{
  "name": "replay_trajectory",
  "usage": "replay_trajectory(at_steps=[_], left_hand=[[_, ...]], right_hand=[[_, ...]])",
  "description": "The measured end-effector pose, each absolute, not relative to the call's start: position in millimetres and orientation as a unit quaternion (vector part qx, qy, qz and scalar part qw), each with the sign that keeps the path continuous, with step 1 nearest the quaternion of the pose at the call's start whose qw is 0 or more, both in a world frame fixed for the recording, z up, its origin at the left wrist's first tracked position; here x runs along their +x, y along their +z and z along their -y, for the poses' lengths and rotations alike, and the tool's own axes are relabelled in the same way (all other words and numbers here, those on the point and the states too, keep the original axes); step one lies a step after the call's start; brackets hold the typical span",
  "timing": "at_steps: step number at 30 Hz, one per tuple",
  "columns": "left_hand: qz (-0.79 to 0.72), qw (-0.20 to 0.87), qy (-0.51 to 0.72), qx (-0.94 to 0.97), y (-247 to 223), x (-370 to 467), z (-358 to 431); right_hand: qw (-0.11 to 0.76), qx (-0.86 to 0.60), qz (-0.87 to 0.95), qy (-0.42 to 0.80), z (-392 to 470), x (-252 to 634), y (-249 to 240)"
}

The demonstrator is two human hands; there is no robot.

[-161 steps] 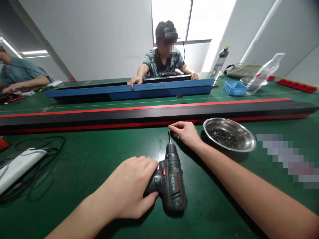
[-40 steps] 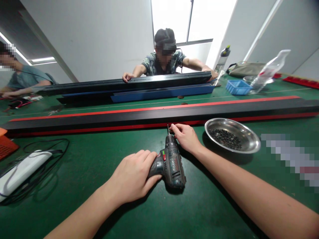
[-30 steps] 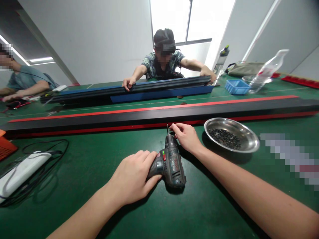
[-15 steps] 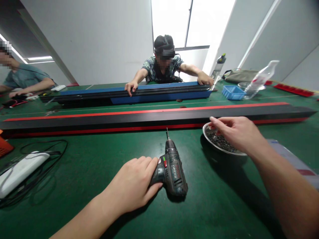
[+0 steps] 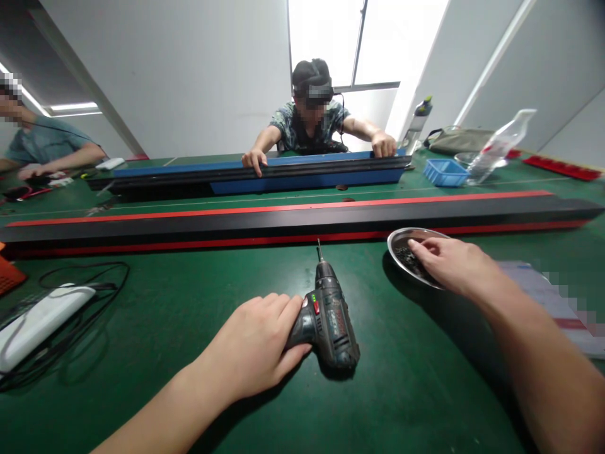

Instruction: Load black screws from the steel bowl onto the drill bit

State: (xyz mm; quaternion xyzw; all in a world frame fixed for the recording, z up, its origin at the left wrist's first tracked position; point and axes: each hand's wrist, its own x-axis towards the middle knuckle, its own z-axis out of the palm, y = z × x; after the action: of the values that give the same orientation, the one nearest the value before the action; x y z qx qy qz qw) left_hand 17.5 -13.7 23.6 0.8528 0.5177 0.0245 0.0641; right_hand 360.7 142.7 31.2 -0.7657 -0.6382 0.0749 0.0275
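My left hand (image 5: 267, 337) is wrapped round the handle of a dark cordless drill (image 5: 334, 328). The drill lies on its side on the green table, its thin bit pointing away from me toward a long black bar with red edges (image 5: 265, 222). My right hand (image 5: 449, 261) reaches into a round metal dish (image 5: 401, 234) of small dark screws (image 5: 405, 255). Its thumb and fingers are drawn together, the fingertips down among the screws. Whatever they pinch is hidden from me.
Across the table a person (image 5: 312, 120) has both hands on a black and blue bar (image 5: 302, 183). At left lie a white power strip (image 5: 42, 321), its cables and an orange basket (image 5: 9, 274). A blue basket (image 5: 445, 171) and clear bottle (image 5: 503, 148) stand back right.
My right hand has lowered into the dish, its fingertips now among the screws. My left hand keeps its hold on the drill. The person opposite has shifted both hands along the bar.
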Motion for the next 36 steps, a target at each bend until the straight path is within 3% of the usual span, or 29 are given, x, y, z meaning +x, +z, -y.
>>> replay_trajectory(at_steps=[8, 36], left_hand=[[-0.516, 0.055, 0.022, 0.855, 24.0, 17.8, 13.3], [-0.513, 0.053, 0.024, 0.857, 23.9, 17.8, 13.1]], right_hand=[[-0.034, -0.71, 0.695, 0.106, -141.4, 357.7, 28.4], [0.02, -0.695, 0.711, 0.106, -135.6, 355.2, 29.3]])
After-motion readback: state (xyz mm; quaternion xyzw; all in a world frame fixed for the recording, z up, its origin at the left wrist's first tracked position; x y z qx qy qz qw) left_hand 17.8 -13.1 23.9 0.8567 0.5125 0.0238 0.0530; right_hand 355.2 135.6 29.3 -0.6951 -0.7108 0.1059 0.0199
